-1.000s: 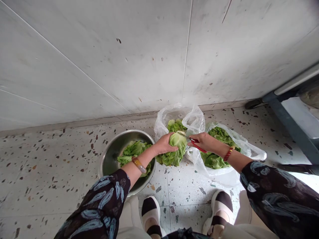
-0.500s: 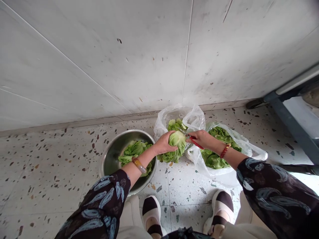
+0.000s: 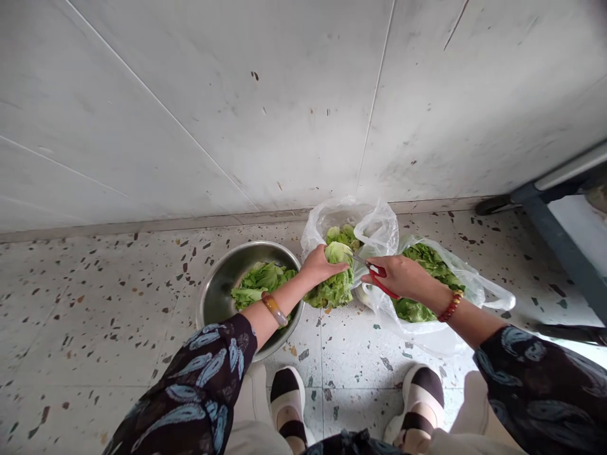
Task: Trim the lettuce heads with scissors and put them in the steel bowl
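My left hand [image 3: 322, 265] is closed round a head of green lettuce [image 3: 334, 287], its thumb lying across the upper side. In my right hand [image 3: 396, 275] is a pair of red-handled scissors [image 3: 379, 278], whose blades point left and meet the top of the lettuce. Whether the blades are apart is too small to tell. Behind the lettuce, a white plastic bag [image 3: 315, 224] holds some leaf pieces [image 3: 342, 236]. Below and left of my left hand stands a steel basin [image 3: 213, 287] with lettuce leaves [image 3: 260, 281] in it, partly covered by my forearm.
Another plastic bag [image 3: 493, 302], full of lettuce, lies open beneath my right forearm. A pale wall [image 3: 294, 126] rises close behind the bags. At the right stands a blue-grey metal frame [image 3: 564, 240]. My shoes [image 3: 288, 398] are on the speckled floor [image 3: 118, 316].
The view has shifted a little. My right hand with the scissors has drawn slightly right and down, and the lettuce head has turned in my left hand.
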A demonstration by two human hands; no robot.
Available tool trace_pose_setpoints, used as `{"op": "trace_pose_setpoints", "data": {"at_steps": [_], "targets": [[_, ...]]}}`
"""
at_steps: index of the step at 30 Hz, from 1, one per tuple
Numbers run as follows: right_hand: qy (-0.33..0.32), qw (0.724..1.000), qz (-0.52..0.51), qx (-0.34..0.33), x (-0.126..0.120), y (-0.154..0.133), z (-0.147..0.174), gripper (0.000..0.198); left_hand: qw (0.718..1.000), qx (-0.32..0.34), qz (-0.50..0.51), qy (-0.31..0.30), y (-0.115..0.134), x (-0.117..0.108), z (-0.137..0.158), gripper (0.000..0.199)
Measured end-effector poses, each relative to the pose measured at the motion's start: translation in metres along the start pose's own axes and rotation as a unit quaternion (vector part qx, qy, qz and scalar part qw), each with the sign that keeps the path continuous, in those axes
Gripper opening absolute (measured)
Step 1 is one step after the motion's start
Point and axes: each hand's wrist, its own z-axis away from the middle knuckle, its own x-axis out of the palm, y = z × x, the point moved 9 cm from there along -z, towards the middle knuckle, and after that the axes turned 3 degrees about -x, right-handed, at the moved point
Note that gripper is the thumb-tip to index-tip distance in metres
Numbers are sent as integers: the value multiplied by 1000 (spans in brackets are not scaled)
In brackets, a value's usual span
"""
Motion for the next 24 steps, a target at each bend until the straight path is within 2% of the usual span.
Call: {"op": "trace_pose_setpoints", "data": {"at_steps": [3,7,13,21,24], "targets": [[-7,999,21,30,-1,-6,-2,39,999,7,-8,34,0,-2,1,80],[-21,998,33,58,2,-5,-4,48,998,15,-37,39,11,2,6,87],[-32,996,22,76,9,0,-6,53,989,-9,-132,66,28,6,13,83],[-23,997,41,64,23,0,-13,37,991,-1,-101,84,22,10,13,73],[-12,998,35,58,24,5,-13,35,997,-15,-35,61,15,11,12,70]]}}
